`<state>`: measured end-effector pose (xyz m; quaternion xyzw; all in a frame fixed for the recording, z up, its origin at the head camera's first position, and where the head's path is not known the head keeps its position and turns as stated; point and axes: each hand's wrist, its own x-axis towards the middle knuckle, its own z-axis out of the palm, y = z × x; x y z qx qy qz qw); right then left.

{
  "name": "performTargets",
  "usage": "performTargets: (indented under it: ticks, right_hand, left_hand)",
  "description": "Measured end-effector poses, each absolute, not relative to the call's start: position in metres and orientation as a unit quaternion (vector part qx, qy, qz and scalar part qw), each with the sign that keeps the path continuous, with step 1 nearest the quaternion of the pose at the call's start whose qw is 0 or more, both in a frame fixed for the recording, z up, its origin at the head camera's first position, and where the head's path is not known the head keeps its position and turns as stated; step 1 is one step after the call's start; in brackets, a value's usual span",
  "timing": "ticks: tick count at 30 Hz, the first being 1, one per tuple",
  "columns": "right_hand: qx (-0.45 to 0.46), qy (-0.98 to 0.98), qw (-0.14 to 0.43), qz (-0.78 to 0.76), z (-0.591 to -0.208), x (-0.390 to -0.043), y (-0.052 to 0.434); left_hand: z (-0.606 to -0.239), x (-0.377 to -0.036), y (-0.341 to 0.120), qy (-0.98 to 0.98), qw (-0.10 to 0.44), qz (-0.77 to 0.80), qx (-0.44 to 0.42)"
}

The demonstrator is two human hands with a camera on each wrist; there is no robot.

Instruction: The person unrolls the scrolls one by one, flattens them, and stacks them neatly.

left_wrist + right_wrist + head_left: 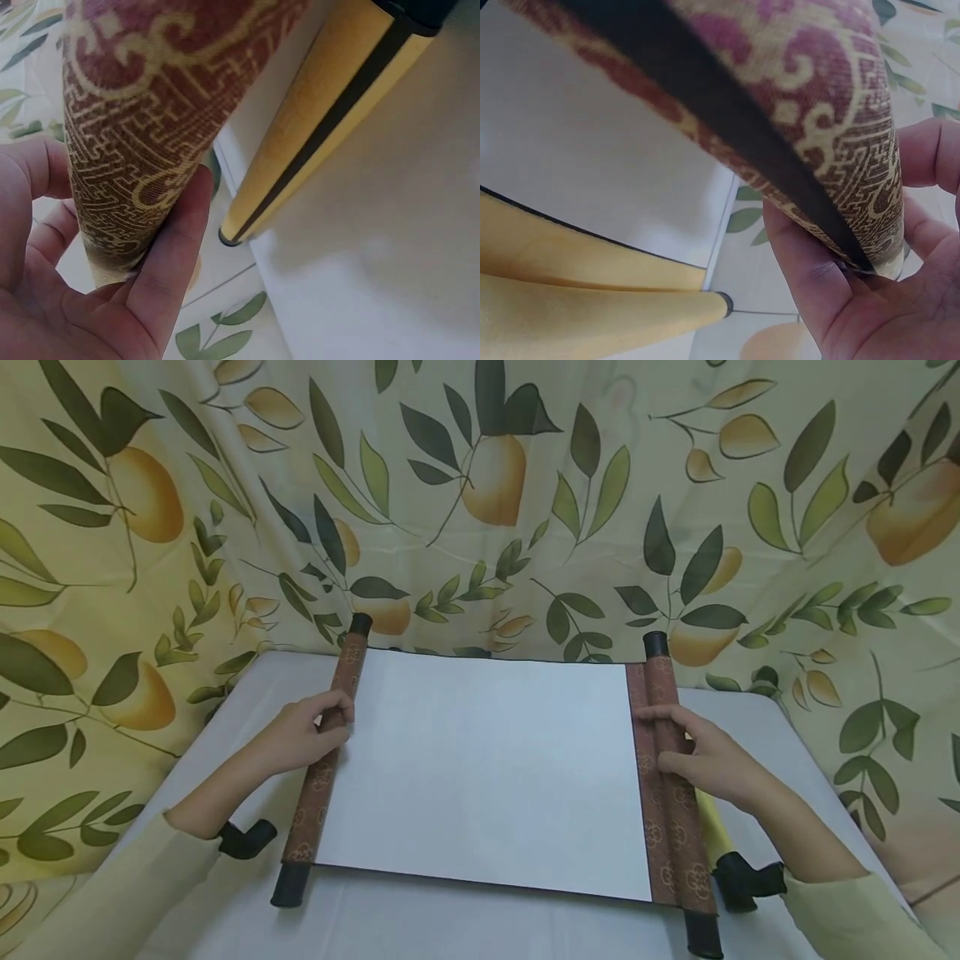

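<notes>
Lying unrolled on a pale grey table (pixel 187 893), white scroll (pixel 487 768) with blank matte sheet, brocade-patterned brown borders, black end caps. Left roller (pixel 324 760) wrapped by left hand (pixel 300 735), thumb and fingers curled round woven red-gold fabric. Right roller (pixel 671 777) gripped by right hand (pixel 712 764), fingers laid over top, thumb beneath. Yellow silk backing (pixel 708 827) showing just behind right roller. Beyond, draped curtain (pixel 487 485) printed with orange fruit and green leaves.
</notes>
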<state>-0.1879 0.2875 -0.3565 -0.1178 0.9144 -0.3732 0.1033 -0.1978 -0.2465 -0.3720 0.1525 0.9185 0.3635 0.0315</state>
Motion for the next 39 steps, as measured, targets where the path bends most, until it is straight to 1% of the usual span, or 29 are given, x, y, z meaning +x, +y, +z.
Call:
performTargets:
  ticks: [9, 17, 35, 39]
  right_hand:
    - [-0.113, 0.918, 0.106, -0.366, -0.357, -0.188, 0.29]
    - [-0.11, 0.921, 0.104, -0.359, -0.357, -0.189, 0.29]
    - [-0.104, 0.919, 0.112, -0.363, -0.361, -0.19, 0.291]
    - [-0.104, 0.922, 0.111, -0.357, -0.362, -0.192, 0.29]
  left_hand:
    - [-0.374, -0.204, -0.25, 0.921, 0.033, 0.353, 0.164]
    - [-0.375, -0.204, -0.254, 0.921, 0.021, 0.349, 0.173]
    - [-0.379, -0.206, -0.264, 0.923, 0.047, 0.344, 0.163]
    - [-0.378, -0.206, -0.268, 0.925, 0.045, 0.343, 0.155]
